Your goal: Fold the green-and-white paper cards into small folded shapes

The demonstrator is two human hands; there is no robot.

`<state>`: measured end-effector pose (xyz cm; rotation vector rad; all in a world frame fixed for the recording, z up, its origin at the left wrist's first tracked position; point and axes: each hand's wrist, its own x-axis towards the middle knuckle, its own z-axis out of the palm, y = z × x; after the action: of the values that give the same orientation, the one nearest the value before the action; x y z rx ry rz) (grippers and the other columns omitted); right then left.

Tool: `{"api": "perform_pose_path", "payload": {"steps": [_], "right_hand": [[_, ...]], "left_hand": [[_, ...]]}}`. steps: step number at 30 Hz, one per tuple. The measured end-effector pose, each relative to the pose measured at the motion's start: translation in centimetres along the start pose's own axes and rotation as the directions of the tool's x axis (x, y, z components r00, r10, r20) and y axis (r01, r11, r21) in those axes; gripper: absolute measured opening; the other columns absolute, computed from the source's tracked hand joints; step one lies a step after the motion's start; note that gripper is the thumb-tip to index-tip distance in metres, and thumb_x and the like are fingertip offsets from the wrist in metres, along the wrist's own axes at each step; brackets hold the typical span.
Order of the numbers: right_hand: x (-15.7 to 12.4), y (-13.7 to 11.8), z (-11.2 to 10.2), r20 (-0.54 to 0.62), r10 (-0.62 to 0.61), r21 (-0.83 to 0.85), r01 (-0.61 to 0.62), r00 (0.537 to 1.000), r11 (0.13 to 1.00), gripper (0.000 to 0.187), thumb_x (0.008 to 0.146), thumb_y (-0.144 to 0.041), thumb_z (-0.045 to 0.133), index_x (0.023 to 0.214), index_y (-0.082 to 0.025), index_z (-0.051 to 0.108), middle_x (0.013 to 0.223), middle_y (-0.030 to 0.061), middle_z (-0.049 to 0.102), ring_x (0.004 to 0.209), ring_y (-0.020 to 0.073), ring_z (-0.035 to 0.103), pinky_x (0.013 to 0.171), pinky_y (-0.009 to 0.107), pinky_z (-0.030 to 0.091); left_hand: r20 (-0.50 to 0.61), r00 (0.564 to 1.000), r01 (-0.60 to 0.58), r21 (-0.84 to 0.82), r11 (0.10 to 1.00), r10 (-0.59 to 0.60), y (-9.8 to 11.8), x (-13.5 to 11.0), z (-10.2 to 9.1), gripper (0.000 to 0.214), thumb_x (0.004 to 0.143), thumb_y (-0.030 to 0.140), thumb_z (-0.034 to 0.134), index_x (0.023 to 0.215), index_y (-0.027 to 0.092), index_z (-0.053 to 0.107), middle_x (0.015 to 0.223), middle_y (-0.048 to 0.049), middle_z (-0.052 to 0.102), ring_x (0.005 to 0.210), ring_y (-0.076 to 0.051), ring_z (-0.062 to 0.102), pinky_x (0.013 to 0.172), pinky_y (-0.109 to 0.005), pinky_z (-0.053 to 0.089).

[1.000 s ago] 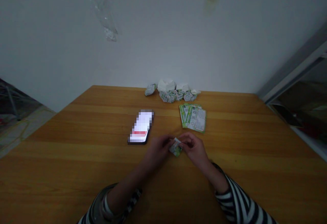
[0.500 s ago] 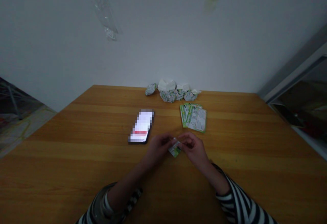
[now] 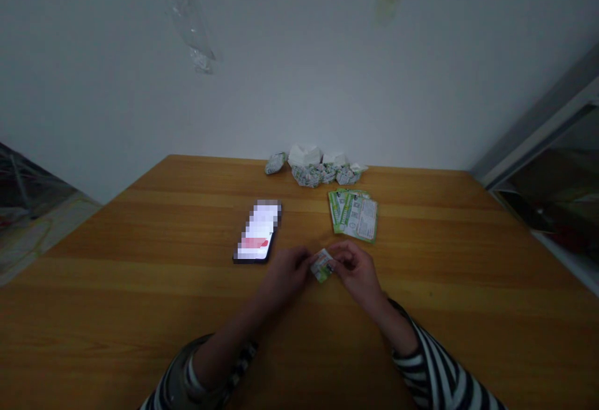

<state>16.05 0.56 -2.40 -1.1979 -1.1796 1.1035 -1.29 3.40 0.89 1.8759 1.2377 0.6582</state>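
A left hand [image 3: 284, 279] and a right hand [image 3: 355, 273] meet at a wooden table [image 3: 116, 291], clamping a small folded green-and-white paper slip [image 3: 322, 266] between them, its lower corner poking out at six o'clock. A smartphone [image 3: 257, 232] lies at ten o'clock, fanned green printed cards [image 3: 353, 215] at one, crumpled paper pieces [image 3: 313, 171] at twelve.

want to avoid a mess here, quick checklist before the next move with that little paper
1. The small green-and-white paper piece held between left hand and right hand: ok
2. The black smartphone clear of the left hand: ok
3. The fanned green-printed paper sheets clear of the right hand: ok
4. The crumpled white-and-green paper heap apart from the hands, at the far edge of the wooden table: ok
5. The paper piece's edges lined up: cannot tell, fingers cover it
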Motion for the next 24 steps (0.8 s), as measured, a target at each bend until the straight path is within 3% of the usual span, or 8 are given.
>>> {"api": "perform_pose_path", "payload": {"steps": [4, 8, 11, 14, 17, 19, 24], "right_hand": [[-0.2, 0.0, 0.1, 0.078, 0.006, -0.012, -0.005, 0.997, 1.0, 0.029, 0.073, -0.018, 0.069, 0.101, -0.021, 0.059, 0.063, -0.0048, 0.063, 0.059, 0.0138, 0.06, 0.055, 0.023, 0.045], [-0.7, -0.3, 0.9, 0.141, 0.02, 0.038, -0.026, 0.99, 0.999, 0.03, 0.074, -0.02, 0.069, 0.102, -0.022, 0.058, 0.065, -0.0043, 0.065, 0.06, 0.0141, 0.062, 0.057, 0.023, 0.046], [-0.8, -0.6, 1.2, 0.123, 0.021, 0.088, -0.032, 0.992, 0.996, 0.026, 0.074, -0.022, 0.07, 0.097, -0.022, 0.059, 0.07, -0.0022, 0.068, 0.064, 0.0153, 0.064, 0.059, 0.024, 0.049], [-0.4, -0.4, 0.7, 0.028, -0.014, 0.113, 0.011, 1.0, 0.994, 0.014, 0.074, -0.025, 0.071, 0.085, -0.02, 0.063, 0.074, 0.0002, 0.069, 0.068, 0.0159, 0.065, 0.062, 0.025, 0.05], [0.3, 0.1, -0.4, -0.028, 0.013, 0.1, -0.01, 1.0, 0.995, 0.013, 0.073, -0.031, 0.072, 0.076, -0.018, 0.069, 0.074, 0.0025, 0.071, 0.067, 0.0163, 0.066, 0.062, 0.026, 0.051], [0.6, 0.2, -1.1, 0.029, 0.051, 0.107, -0.054, 0.998, 0.993, 0.018, 0.072, -0.034, 0.072, 0.081, -0.019, 0.073, 0.079, 0.0044, 0.074, 0.07, 0.0179, 0.067, 0.064, 0.028, 0.053], [0.9, -0.5, -1.7, 0.222, 0.044, 0.152, -0.079, 0.974, 0.985, 0.029, 0.07, -0.035, 0.076, 0.096, -0.023, 0.074, 0.098, 0.0054, 0.074, 0.087, 0.0207, 0.069, 0.081, 0.035, 0.054]], "left_hand": [[0.052, 0.994, -0.092, -0.103, 0.99, 0.097, 0.2, 0.2, -0.2, 0.023, 0.086, 0.033, 0.051, 0.084, 0.016, 0.066, 0.074, -0.0024, 0.066, 0.067, -0.016, 0.057, 0.06, -0.023, 0.04], [-0.008, 0.998, -0.056, -0.058, 0.997, 0.056, -0.3, 0.3, 0.0, 0.022, 0.082, 0.027, 0.056, 0.065, 0.014, 0.062, 0.059, 0.0002, 0.058, 0.058, -0.014, 0.051, 0.054, -0.022, 0.035], [-0.051, 0.998, -0.028, -0.113, 0.993, 0.022, -0.6, 0.3, 0.2, 0.025, 0.083, 0.029, 0.056, 0.063, 0.014, 0.061, 0.059, -0.0001, 0.058, 0.058, -0.014, 0.052, 0.053, -0.022, 0.035], [-0.01, 0.999, -0.034, -0.284, 0.958, 0.033, -0.6, 0.4, 0.1, 0.021, 0.086, 0.033, 0.055, 0.09, 0.015, 0.065, 0.074, -0.0023, 0.066, 0.067, -0.016, 0.058, 0.059, -0.023, 0.042], [0.099, 0.987, -0.068, -0.456, 0.887, 0.127, -0.3, 0.4, -0.4, 0.037, 0.081, 0.03, 0.064, 0.115, 0.018, 0.057, 0.092, -0.0046, 0.07, 0.082, -0.018, 0.064, 0.073, -0.027, 0.048], [0.152, 0.971, -0.092, -0.467, 0.88, 0.183, -0.3, 0.4, -1.0, 0.038, 0.075, 0.027, 0.071, 0.111, 0.018, 0.063, 0.099, -0.0067, 0.07, 0.091, -0.021, 0.064, 0.081, -0.031, 0.049], [0.107, 0.981, -0.114, -0.359, 0.926, 0.162, -0.7, 0.8, -1.8, 0.023, 0.076, 0.029, 0.071, 0.096, 0.018, 0.074, 0.098, -0.008, 0.073, 0.091, -0.022, 0.066, 0.081, -0.031, 0.049]]}}
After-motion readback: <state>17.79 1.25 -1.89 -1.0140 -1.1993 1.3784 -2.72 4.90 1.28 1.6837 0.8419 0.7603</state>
